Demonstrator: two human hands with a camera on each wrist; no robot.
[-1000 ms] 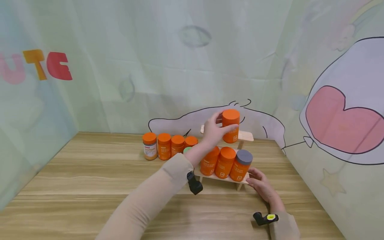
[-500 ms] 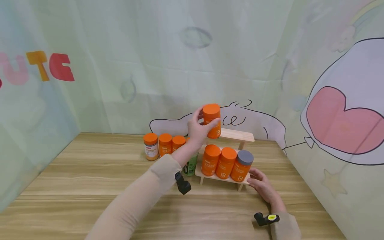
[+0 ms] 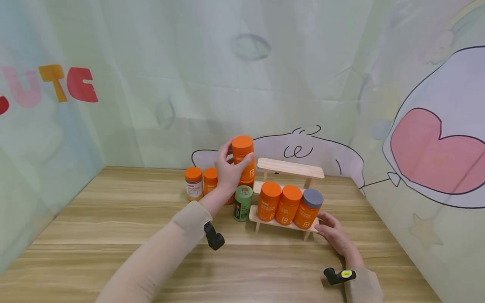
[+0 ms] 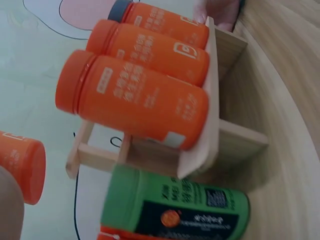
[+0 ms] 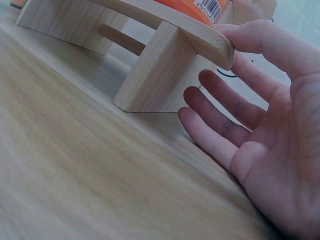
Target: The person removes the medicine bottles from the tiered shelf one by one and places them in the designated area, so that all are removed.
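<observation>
My left hand grips an orange supplement jar upright, raised left of the wooden tiered shelf. In the left wrist view only part of that orange jar shows. With thumb and index finger, my right hand pinches the right end of the shelf's lowest board; its other fingers hang loosely curled below. On that board stand an orange-lidded jar, a second orange-lidded jar and a grey-lidded orange jar. A green jar stands on the table just left of the shelf.
A white-labelled jar with an orange lid and an orange jar stand in a row on the wooden table. More jars there are partly hidden by my left hand. A printed curtain hangs behind.
My left hand has carried the orange jar left, from over the top tier to beside the shelf, uncovering that tier and the green jar. The right hand stays at the shelf's end.
</observation>
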